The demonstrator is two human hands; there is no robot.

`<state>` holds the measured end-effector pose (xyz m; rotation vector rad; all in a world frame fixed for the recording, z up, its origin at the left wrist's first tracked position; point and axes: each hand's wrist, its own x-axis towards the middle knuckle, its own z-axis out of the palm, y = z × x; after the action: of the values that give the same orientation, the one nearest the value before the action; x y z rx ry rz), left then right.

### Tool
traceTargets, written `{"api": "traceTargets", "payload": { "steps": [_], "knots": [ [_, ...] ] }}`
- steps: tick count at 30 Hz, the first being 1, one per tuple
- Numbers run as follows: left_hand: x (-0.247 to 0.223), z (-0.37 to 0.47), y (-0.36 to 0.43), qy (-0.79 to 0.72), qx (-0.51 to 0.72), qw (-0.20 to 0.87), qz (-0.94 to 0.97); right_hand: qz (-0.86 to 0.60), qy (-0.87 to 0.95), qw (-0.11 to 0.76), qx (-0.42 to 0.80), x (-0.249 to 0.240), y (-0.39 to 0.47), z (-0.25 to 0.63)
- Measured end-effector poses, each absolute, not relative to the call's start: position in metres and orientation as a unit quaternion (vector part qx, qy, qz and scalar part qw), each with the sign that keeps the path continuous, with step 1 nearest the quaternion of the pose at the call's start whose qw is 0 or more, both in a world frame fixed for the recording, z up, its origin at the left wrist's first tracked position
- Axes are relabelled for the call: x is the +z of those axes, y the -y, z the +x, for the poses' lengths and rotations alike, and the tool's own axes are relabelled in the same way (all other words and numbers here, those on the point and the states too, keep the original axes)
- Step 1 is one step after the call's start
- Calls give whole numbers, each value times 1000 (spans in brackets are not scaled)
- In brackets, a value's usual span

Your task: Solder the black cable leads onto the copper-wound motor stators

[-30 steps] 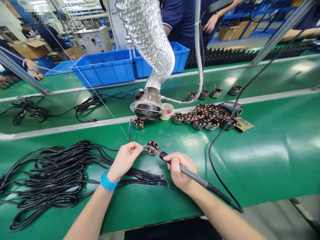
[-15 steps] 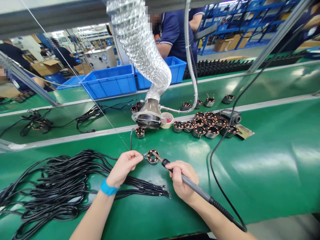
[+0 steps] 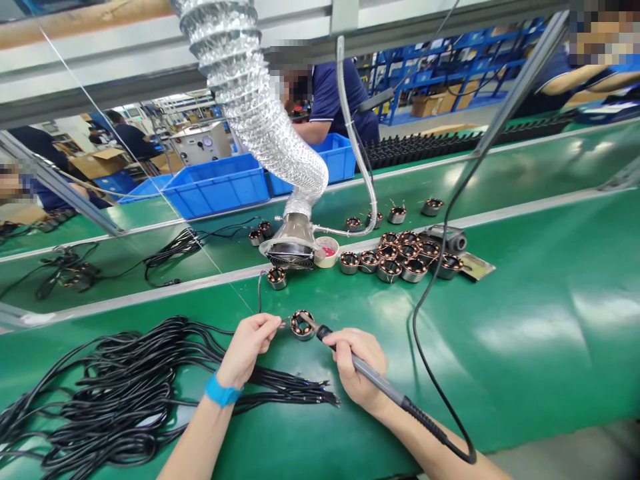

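Observation:
A motor stator (image 3: 303, 333) with copper windings lies on the green bench in front of me. My right hand (image 3: 358, 365) is wrapped round the grey handle of a soldering iron (image 3: 379, 381), and its tip reaches the stator's upper side. Thumb and forefinger of my left hand (image 3: 251, 345) pinch a thin wire (image 3: 286, 323) at the stator's left edge; the wire's far end is hard to make out. Under and beside my left wrist runs a bundle of black cables (image 3: 135, 380), with stripped ends (image 3: 320, 392) between my forearms.
A fume extractor hood (image 3: 291, 243) on a foil duct hangs beyond the stator. Several stators (image 3: 395, 257) stand grouped at the right, near a soldering iron holder (image 3: 453, 235). A round tub (image 3: 327, 252) is beside the hood. The iron's cord (image 3: 425, 353) loops at right.
The camera view has tilted up and shifted slightly, so the scene sits lower. Both hands keep their grips, and the iron's tip stays at the stator.

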<state>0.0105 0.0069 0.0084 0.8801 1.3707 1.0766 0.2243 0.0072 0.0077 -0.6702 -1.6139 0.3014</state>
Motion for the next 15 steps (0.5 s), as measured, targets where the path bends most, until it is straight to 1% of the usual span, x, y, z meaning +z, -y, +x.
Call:
{"api": "traceTargets", "payload": {
  "steps": [6, 15],
  "knots": [
    [4, 18, -6, -608, 481, 502, 383, -279, 714, 631, 120, 7, -8, 223],
    [3, 18, -6, -602, 484, 507, 383, -283, 725, 617, 114, 0, -11, 223]
  ]
}}
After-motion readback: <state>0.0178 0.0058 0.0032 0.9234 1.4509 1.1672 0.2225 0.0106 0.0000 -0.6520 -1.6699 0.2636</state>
